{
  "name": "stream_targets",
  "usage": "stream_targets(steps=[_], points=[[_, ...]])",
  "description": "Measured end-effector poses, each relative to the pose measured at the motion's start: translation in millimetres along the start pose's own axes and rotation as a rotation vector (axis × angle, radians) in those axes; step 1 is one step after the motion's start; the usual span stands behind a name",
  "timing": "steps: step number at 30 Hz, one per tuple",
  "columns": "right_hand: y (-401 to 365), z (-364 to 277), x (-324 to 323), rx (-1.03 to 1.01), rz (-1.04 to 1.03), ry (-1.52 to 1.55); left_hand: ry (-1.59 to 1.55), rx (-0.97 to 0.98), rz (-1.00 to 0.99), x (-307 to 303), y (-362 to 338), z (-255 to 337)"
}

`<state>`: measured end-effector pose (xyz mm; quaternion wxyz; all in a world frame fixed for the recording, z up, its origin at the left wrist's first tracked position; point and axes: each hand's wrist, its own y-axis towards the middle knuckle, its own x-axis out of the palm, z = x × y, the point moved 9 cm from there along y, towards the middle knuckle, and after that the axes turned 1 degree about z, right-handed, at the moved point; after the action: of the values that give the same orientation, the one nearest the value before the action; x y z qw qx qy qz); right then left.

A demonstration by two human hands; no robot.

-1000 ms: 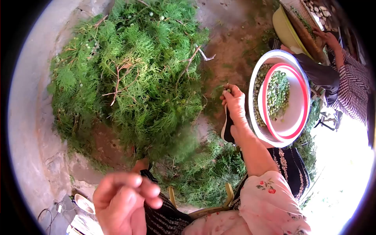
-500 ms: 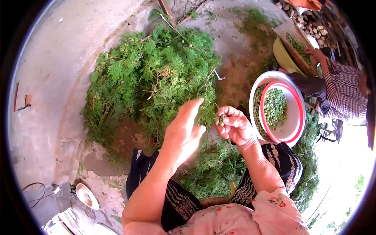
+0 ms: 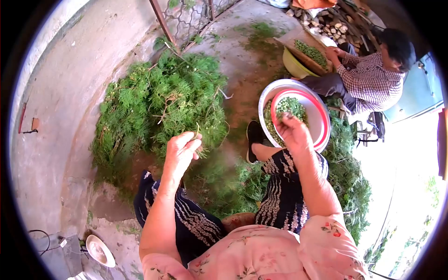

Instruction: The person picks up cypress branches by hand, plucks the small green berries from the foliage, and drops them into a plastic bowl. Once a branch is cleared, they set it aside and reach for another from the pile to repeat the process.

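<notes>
My left hand (image 3: 181, 153) is closed in a pinch on a thin evergreen sprig (image 3: 198, 132), near the front of a big heap of leafy evergreen branches (image 3: 158, 98). Over the red-rimmed bowl (image 3: 322, 133), my right hand (image 3: 296, 134) has its fingers drawn together; whatever is between the fingertips is too small to make out. Small green cones or berries (image 3: 290, 105) lie in that bowl. It sits inside a larger pale basin (image 3: 270, 88), where more of the green pieces show along the left side.
Another person (image 3: 373, 81) in a checked shirt sits at the right, hands at a woven tray (image 3: 298, 39) of green pieces above a yellow-green basin (image 3: 294, 64). Greenery (image 3: 233, 191) lies between my knees. A white dish (image 3: 100, 250) stands at lower left, chopped firewood (image 3: 331, 28) behind.
My right hand has moved from beside the left hand to over the red-rimmed bowl. My left hand, open before, has closed on a sprig. The view has shifted right.
</notes>
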<state>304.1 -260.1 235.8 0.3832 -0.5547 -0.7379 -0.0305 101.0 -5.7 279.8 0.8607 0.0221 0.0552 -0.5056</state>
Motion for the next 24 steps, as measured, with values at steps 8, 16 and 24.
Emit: stream_targets(steps=[8,16,24], points=[[36,-103,-93,-0.224,0.199,-0.12,0.156,-0.207,-0.162,45,-97,6],[12,-52,-107,0.027,0.129,-0.108,0.777,0.074,-0.218,109,-158,-56],[-6,-54,-58,-0.118,-0.029,-0.242,0.863,-0.165,-0.414,126,-176,-137]])
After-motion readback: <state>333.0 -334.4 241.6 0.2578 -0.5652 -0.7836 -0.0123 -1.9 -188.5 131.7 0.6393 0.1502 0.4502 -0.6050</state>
